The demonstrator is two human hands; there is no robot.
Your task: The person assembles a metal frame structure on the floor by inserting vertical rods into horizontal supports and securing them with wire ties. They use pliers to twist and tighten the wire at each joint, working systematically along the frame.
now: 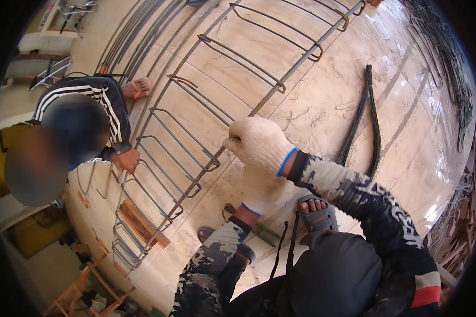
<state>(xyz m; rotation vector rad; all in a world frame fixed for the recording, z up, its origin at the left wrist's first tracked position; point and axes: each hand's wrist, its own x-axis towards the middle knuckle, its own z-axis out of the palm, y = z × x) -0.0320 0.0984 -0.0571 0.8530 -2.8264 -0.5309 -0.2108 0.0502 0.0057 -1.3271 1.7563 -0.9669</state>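
Two gloved hands (262, 143) are at one rebar cage (210, 165) — one co-worker (115, 113) opposite.

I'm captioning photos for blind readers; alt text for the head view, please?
The wearer's gloved right hand is at a steel rebar cage, the gloved left hand, blurred, just below. A co-worker's hand is at the cage's left side; dark bent wire lies on the tiled floor.

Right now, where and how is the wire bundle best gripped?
Probably from above: the wire bundle lies along the floor. Take its far, pinched end, since both legs meet there and spread apart toward the right sleeve.
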